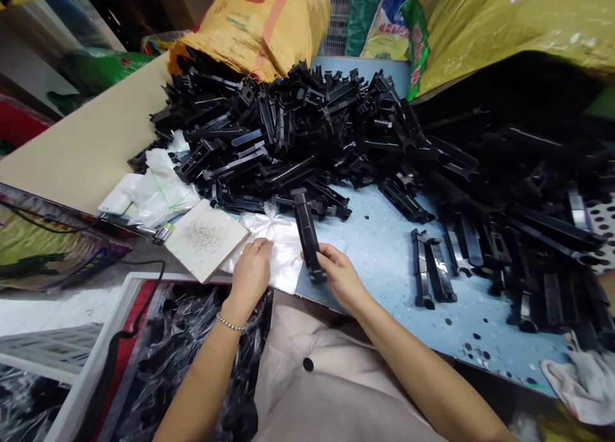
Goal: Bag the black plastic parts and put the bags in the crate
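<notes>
In the head view, my right hand [339,274] is closed around the lower end of a long black plastic part [306,234], which stands tilted above the table edge. My left hand [252,269], with a ring and a beaded bracelet, is on a stack of clear plastic bags [286,256]. Its fingers are bent and pinch at the top bag; the fingertips are partly hidden. A pale square board [206,234] with a speckled patch lies just left of that hand. Behind the bags rises a large heap of similar black parts [288,128].
More black parts [435,269] lie on the blue table [375,243] at right. A yellow sack [269,25] and an olive sack [509,32] stand behind. Crumpled white plastic [163,189] lies left. Below left, a white-rimmed crate [103,352] holds bagged dark pieces. A cable [139,314] crosses its rim.
</notes>
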Demonstrator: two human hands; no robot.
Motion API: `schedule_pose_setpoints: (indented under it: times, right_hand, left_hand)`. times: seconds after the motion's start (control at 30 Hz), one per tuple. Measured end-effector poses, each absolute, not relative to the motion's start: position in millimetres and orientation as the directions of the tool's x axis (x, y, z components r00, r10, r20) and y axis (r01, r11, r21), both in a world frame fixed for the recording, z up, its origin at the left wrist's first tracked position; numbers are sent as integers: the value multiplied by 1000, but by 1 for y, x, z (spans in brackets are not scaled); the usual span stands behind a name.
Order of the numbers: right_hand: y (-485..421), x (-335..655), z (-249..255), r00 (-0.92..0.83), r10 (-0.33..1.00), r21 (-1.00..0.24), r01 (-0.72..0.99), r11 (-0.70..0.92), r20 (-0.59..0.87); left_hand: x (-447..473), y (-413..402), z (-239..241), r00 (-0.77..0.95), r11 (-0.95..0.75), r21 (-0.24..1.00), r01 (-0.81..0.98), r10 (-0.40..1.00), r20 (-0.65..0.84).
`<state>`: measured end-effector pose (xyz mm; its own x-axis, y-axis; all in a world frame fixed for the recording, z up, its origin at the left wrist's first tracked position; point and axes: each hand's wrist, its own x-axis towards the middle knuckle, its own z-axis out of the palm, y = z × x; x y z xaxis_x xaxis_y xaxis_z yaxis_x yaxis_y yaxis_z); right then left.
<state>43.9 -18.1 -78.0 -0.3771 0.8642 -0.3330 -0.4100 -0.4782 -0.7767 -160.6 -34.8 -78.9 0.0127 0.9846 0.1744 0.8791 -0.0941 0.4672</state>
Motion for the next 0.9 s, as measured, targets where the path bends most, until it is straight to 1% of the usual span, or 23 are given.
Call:
schedule_pose_setpoints:
  times: [0.03, 0.07, 0.13, 0.17, 0.2, 0.23, 0.27, 0.3, 0.33, 0.37, 0.43, 0.47, 0.5, 0.53, 0.57, 0.6, 0.67, 0.73, 0.77, 0.8, 0.83, 0.87, 0.9]
  right_hand:
    - [-26, 53, -76, -478, 800, -718, -403, -568, -364]
    - [-34, 63, -76, -593, 700, -628, -380, -679, -398]
    - [-48, 76, -83, -792, 434, -378, -278, -883, -430]
    - [-53, 80, -89, -848, 320, -251, -229, -940, -422]
    - [-55, 81, -95, -882, 239, -143, -197, -970, -407]
    - [-55, 79, -102, -900, 194, -68, -182, -981, -391]
    - [-53, 75, -107, -906, 178, -31, -180, -983, -385]
    - [-49, 69, -111, -899, 193, -37, -195, -980, -394]
    - [-44, 62, -113, -874, 243, -88, -228, -970, -421]
    - [-39, 55, -113, -832, 316, -182, -261, -948, -456]
    - [-33, 43, -110, -682, 517, -469, -279, -838, -517]
    - [-31, 38, -106, -581, 629, -627, -244, -740, -516]
    - [-32, 35, -102, -485, 730, -762, -182, -622, -481]
    - [-34, 35, -97, -415, 807, -858, -107, -502, -421]
    - [-37, 37, -92, -383, 854, -917, -44, -397, -351]
    - [-40, 41, -85, -400, 870, -949, -5, -315, -287]
    - [-43, 58, -70, -528, 825, -975, 28, -218, -200]
    - [-40, 87, -53, -583, 795, -985, 118, -123, -169]
    - [-37, 105, -45, -544, 822, -974, 219, -57, -171]
    - [-33, 126, -38, -447, 878, -931, 364, 6, -169]
    - [-30, 147, -33, -318, 934, -843, 536, 36, -162]
    - [-27, 169, -30, -178, 974, -706, 707, 25, -143]
    - [-25, 190, -29, -55, 992, -534, 845, -17, -117]
  left_hand:
    - [-162, -34, -79, 5, -83, 511, 855, 988, 153]
    - [-163, -34, -80, -4, -72, 570, 818, 991, 131]
    - [-164, -33, -80, -10, -51, 679, 732, 996, 85]
    - [-165, -34, -79, -2, -45, 712, 701, 998, 65]
    - [-165, -36, -76, 11, -45, 729, 683, 999, 51]
    - [-165, -39, -73, 30, -51, 733, 678, 999, 41]
    - [-163, -43, -69, 57, -64, 730, 680, 998, 34]
    - [-161, -48, -64, 93, -86, 726, 683, 995, 30]
    - [-157, -53, -59, 143, -116, 723, 681, 989, 24]
    - [-151, -59, -54, 206, -156, 722, 674, 978, 19]
    - [-137, -68, -46, 347, -252, 723, 643, 938, 19]
    - [-129, -70, -44, 405, -295, 724, 623, 914, 24]
    - [-122, -72, -43, 442, -329, 724, 606, 896, 37]
    - [-116, -73, -42, 455, -351, 725, 593, 888, 59]
    - [-112, -73, -39, 447, -364, 727, 582, 890, 87]
    - [-111, -75, -35, 422, -363, 731, 578, 900, 113]
    - [-119, -82, -22, 353, -327, 735, 594, 927, 127]
    - [-139, -96, -5, 287, -246, 724, 644, 955, 69]
    - [-151, -105, 2, 263, -191, 710, 678, 965, 9]
    - [-164, -114, 7, 260, -134, 692, 709, 962, -80]
    - [-177, -123, 7, 270, -71, 664, 744, 942, -201]
    - [-187, -131, 3, 268, -7, 613, 790, 903, -335]
    - [-196, -138, -6, 253, 45, 540, 840, 849, -464]
